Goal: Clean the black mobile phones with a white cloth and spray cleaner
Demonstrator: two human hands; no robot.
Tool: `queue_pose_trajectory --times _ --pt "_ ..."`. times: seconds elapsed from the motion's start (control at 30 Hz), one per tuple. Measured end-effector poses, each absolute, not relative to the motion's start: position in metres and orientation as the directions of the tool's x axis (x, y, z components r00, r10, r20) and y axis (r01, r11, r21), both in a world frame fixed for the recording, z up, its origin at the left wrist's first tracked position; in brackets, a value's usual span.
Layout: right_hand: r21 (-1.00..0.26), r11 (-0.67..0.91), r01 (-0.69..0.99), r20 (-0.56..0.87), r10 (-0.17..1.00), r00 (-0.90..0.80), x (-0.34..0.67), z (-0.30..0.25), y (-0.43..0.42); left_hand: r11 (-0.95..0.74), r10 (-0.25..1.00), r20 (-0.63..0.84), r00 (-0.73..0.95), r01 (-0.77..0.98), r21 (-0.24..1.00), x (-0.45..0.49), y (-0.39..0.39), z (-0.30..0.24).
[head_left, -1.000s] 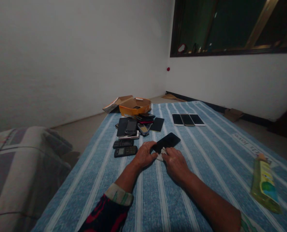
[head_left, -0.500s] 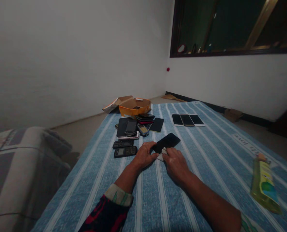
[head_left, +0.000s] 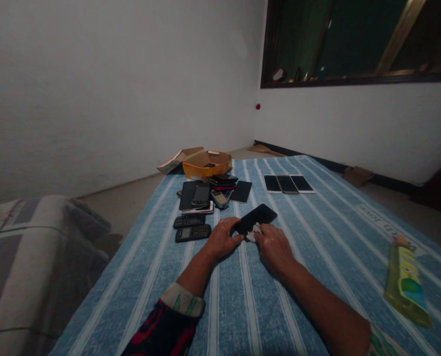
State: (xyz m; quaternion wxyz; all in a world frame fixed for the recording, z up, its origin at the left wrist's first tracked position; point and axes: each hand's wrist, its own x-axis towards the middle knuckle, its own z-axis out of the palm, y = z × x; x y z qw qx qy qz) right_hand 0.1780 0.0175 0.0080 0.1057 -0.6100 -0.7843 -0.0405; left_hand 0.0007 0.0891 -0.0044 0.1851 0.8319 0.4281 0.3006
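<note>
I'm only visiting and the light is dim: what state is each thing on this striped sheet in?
black smartphone: flat, screen dark, near end held by left hand.
white cloth: bunched under right hand, against that smartphone.
three smartphones: side by side, face up, screens dark.
phone pile: loosely stacked.
orange box: open.
green bottle: lying on its side.

From where I stand, the bedsheet (head_left: 317, 237) is blue, run through with thin white stripes. The nearest phone (head_left: 259, 216) is glossy black, and the rag (head_left: 255, 230) against it is white. The sleeve (head_left: 161, 331) is dark with red patches and a pale, green-striped cuff. Farther off the box (head_left: 205, 165) is orange, the three phones (head_left: 287, 184) have dark screens in white frames, the bottle (head_left: 406, 287) is yellow-green and the blanket (head_left: 38, 257) is grey plaid.
</note>
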Motion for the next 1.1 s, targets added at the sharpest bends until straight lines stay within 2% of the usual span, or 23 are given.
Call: queue_pose_trajectory --times 1.1 --pt "-0.073 0.253 0.965 0.213 0.949 -0.232 0.1805 0.0097 0.0188 -0.55 0.834 0.333 0.441 0.608 0.573 0.0004 0.0874 -0.0027"
